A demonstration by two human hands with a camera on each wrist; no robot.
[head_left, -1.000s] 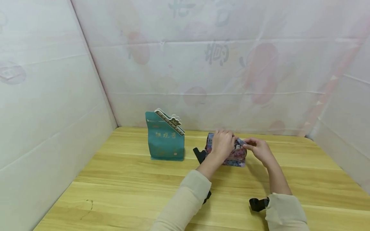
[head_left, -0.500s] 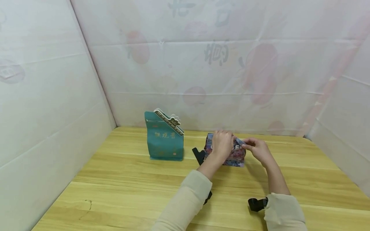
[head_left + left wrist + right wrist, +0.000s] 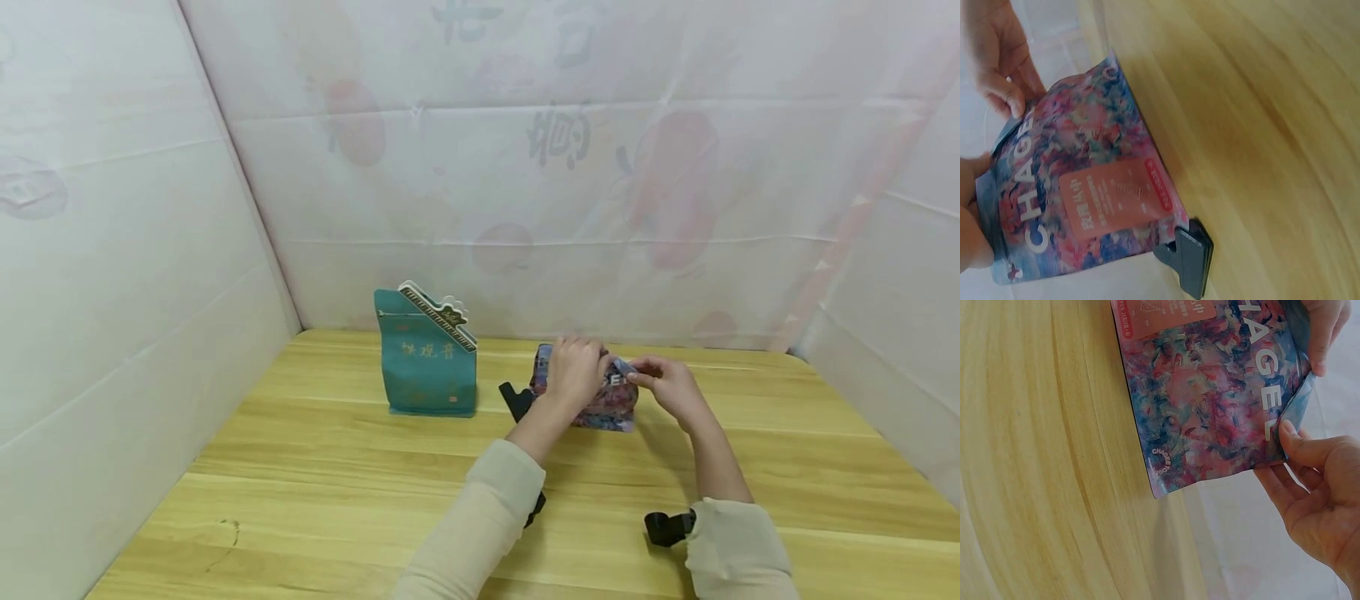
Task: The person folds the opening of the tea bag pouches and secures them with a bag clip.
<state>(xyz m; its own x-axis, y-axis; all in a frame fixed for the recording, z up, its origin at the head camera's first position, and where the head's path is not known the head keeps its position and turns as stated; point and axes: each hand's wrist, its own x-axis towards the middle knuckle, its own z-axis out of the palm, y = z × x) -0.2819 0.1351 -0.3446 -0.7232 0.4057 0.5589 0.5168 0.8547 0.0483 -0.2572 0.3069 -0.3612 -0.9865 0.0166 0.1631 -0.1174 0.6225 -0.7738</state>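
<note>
A pouch [image 3: 609, 408] with blue, pink and purple swirls and white lettering stands upright on the table. My left hand [image 3: 576, 375] grips its top edge from the left and covers part of its front. Thumb and fingers of my right hand [image 3: 1325, 487] pinch the top right corner, which is folded down at a slant, as the right wrist view shows. By the lower left corner of the pouch lies a black clip [image 3: 1194, 259]; my left arm hides part of it in the head view.
To the left stands a teal pouch [image 3: 427, 375], a piano-patterned clip [image 3: 438, 317] set slantwise across its top right corner. White printed cloth [image 3: 487, 183] walls the wooden table [image 3: 315, 500] at the back and sides. Black camera mounts [image 3: 670, 528] sit at both wrists.
The head view has shifted very slightly. Both hands keep their hold on the pouch, and its corner stays folded.
</note>
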